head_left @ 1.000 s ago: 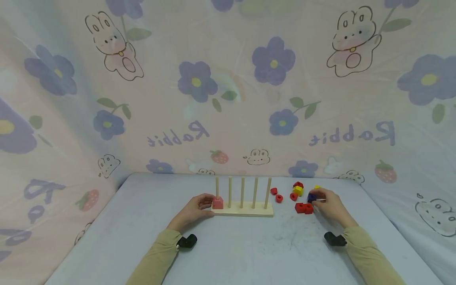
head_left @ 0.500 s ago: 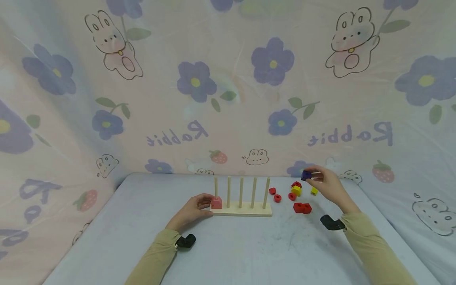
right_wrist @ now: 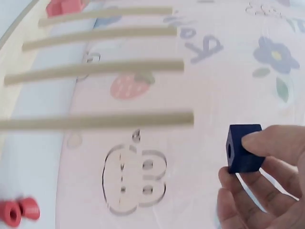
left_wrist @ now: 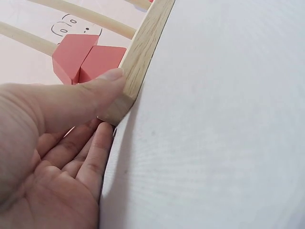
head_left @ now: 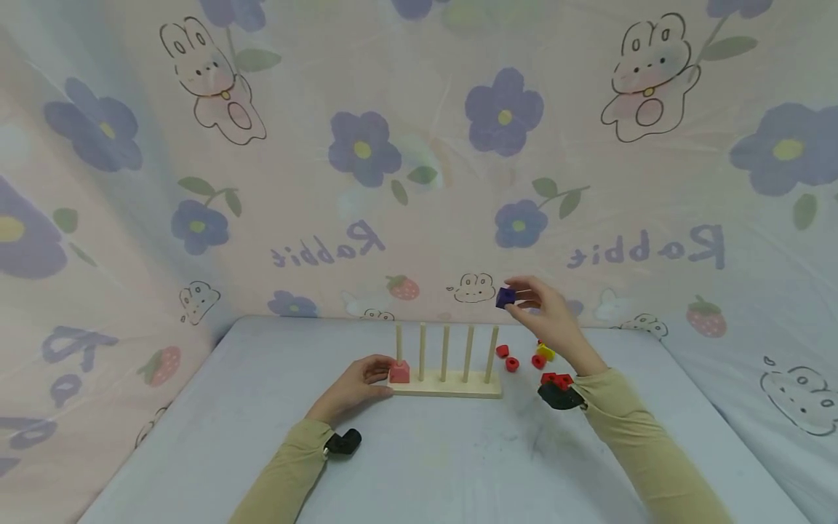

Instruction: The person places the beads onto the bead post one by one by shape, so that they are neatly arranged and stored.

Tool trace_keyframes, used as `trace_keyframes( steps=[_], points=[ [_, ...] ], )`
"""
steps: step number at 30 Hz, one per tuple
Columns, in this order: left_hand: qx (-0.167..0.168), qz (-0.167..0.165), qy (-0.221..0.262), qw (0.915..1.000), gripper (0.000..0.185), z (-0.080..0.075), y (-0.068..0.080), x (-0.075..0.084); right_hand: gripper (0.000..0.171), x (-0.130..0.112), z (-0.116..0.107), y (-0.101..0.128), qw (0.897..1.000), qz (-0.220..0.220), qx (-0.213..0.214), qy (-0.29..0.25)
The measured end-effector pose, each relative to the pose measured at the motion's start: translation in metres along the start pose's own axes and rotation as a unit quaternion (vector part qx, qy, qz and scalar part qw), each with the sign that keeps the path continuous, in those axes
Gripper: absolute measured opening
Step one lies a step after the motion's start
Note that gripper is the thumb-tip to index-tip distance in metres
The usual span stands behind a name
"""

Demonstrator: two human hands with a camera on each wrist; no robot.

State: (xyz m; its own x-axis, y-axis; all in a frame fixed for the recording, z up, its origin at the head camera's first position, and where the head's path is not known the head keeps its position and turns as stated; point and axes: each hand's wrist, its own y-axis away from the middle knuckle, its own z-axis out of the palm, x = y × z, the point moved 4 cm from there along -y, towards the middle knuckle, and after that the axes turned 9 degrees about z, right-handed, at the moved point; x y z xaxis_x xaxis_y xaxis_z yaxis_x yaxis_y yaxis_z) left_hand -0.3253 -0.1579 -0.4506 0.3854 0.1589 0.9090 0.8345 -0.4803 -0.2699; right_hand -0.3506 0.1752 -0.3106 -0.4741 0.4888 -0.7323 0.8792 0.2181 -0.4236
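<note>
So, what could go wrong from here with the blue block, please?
The blue block, pinched in the right hand, might slip and drop. It might also bump the nearest peg, and because the left hand holds only one end of the wooden base, the base could perhaps swing.

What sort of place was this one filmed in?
Likely a cloth-screened tabletop set up indoors for recording, though the room beyond is hidden. A rabbit-and-flower printed cloth hangs behind and beside a pale table, which bears a wooden peg stand.
</note>
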Motion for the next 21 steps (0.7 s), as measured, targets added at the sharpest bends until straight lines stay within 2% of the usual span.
trace_keyframes(
  steps=[5, 12, 17, 21],
  points=[
    [-0.002, 0.002, 0.006, 1.0000, 0.054, -0.001, -0.002, -0.005, 0.039, -0.022, 0.024, -0.005, 0.999, -0.011, -0.022, -0.046],
    [0.004, 0.005, -0.002, 1.0000, 0.058, -0.003, -0.006, -0.031, 0.035, -0.036, 0.059, -0.009, 0.995, -0.015, -0.060, -0.084],
    [0.005, 0.004, -0.007, 1.0000, 0.058, -0.004, -0.007, -0.035, 0.035, -0.045, 0.084, -0.008, 0.991, -0.035, -0.085, -0.097],
    [0.003, -0.003, -0.016, 0.9999, 0.057, -0.003, -0.007, -0.036, 0.032, -0.067, 0.094, 0.000, 0.989, -0.062, -0.093, -0.099]
  ],
)
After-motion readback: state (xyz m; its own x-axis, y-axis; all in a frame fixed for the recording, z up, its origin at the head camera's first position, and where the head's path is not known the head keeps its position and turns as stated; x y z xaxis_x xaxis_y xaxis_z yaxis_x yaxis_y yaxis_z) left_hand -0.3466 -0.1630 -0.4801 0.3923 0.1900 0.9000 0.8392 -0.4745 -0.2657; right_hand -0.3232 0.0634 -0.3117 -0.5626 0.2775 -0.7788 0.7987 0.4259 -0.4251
